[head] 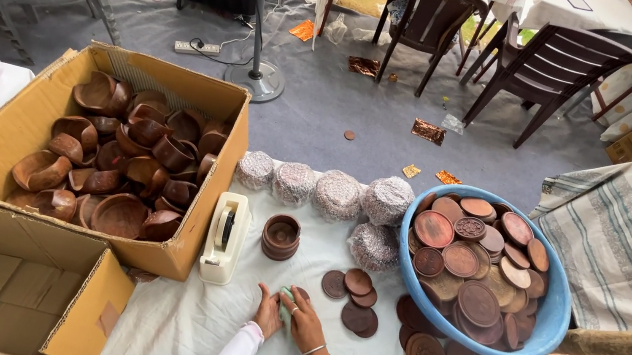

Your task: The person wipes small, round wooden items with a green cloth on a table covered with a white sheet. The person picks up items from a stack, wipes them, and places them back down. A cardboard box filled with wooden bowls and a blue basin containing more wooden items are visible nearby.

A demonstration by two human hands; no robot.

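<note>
Pale green thing [286,304] hidden between hands

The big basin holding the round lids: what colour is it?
Blue basin, seen in the head view.

Grey carpeted floor [328,103], brown plastic chairs [552,67], pedestal fan [260,23], seemingly daylight

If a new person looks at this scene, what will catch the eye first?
Probably the large blue plastic basin at the right, heaped with round brown wooden lids. Next, the open cardboard box at the left, full of dark wooden bowls. Between them, both hands meet over the white cloth.
</note>
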